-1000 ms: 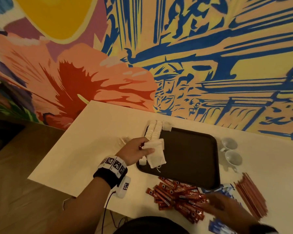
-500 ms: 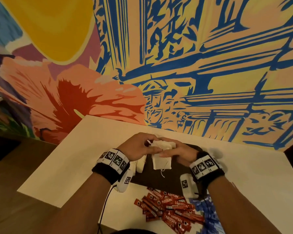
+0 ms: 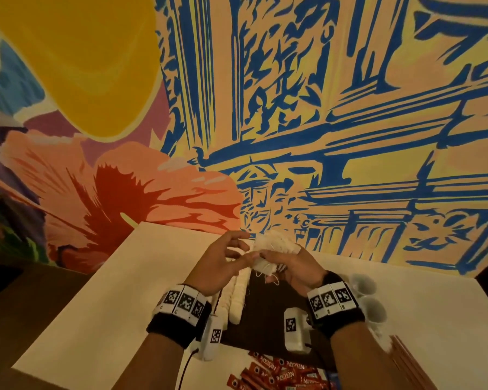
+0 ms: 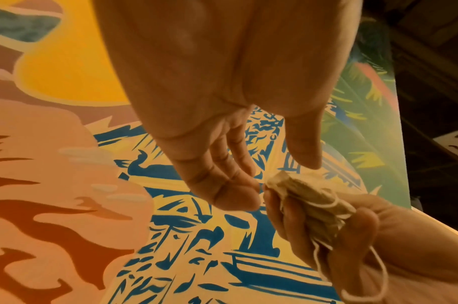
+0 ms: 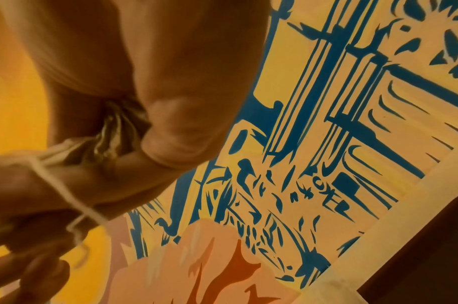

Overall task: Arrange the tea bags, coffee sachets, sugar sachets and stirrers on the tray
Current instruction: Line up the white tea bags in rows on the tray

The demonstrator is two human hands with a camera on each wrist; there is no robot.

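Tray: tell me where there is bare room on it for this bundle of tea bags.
The tray is bare in its middle, between the tea bag rows along its left edge and the right wrist. Its near edge is crowded by coffee sachets. The right hand holds the bundle.

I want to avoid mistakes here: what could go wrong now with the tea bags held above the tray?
1. The right hand grips a bunch of tea bags whose strings hang in loops; they may tangle or catch on the fingers.
2. The left hand is open beside the bunch; a bag pulled out could slip and drop.
3. A dropped bag could disturb the row of tea bags along the tray.
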